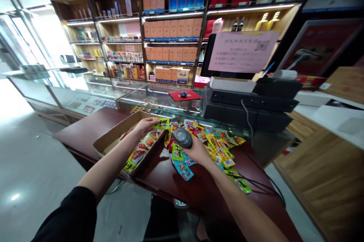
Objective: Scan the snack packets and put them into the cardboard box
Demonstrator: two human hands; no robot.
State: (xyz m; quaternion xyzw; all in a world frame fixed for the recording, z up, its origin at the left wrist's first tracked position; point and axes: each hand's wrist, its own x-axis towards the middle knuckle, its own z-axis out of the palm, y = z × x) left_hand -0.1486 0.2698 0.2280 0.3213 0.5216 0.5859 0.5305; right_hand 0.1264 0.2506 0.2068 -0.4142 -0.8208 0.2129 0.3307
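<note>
Packet slip: the green packet (162,123) looked likely to drop at the box's (105,144) far right corner; a slick wrapper and an end-only hold would cause it.
Pile scatter: the scanner (182,137) sat low just right of the box, so a dip could, I judged, shove the pile (218,147).
Cable snag: cables (264,186) lay well right of the box, across loose packets; a forearm sweep might drag both.
Box tip: its near corner looked close to the table (152,173) edge; an elbow knock could shift it.
Left fingers: the left hand (145,125) pinched narrowly on the packet's end, above the box's far right part; rear fingers unclear.
Right fingers: the right hand (198,151) wrapped the scanner's handle, right of the box; fingertips hidden, trigger pressure couldn't be told.
</note>
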